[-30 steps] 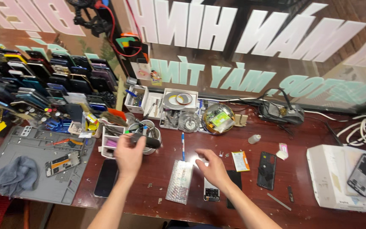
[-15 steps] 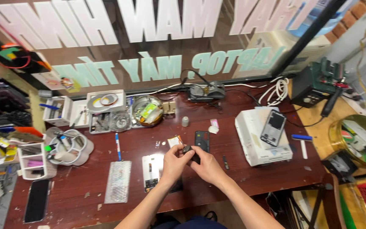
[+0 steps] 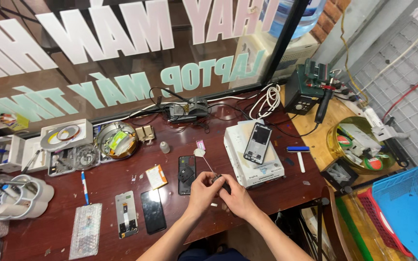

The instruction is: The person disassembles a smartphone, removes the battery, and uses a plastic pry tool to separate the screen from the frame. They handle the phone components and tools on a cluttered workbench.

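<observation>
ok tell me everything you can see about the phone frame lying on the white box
The phone frame is a dark, slim rectangle with a black middle and a lighter rim, seemingly stripped of its screen. It lies flat, slightly tilted, on top of the white box at the desk's right side. Nothing else touches it; both hands work just in front of the box.

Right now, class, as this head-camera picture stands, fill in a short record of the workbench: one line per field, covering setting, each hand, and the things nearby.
Setting: dark red-brown workbench facing a lettered glass window
Left hand: raised over the bench edge, fingers pinched on a small dark part
Right hand: touching the left, gripping the same part
Beyond the hands: open phone back shell, orange-labelled battery
Left of the hands: black phone screen, phone frame
Right of the hands: white box with a phone frame on top
Far right: soldering station
</observation>
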